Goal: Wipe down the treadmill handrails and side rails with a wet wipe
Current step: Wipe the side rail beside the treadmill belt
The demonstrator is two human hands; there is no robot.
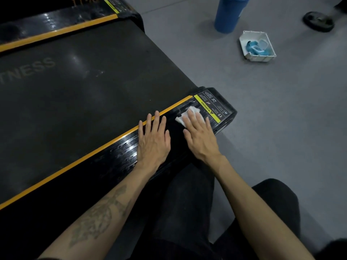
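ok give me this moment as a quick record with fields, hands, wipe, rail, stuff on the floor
left hand: left hand lies flat on the side rail, fingers straight, holding nothing
right hand: right hand presses the wet wipe flat onto the rail
wipe position: near the rail's end, just short of the yellow warning label
belt: treadmill belt beside the rail, past an orange strip
floor: white tray holding a blue wipes pack; blue bucket behind it

Dim overhead light, soft glare on the treadmill belt, wide-angle edge bending.
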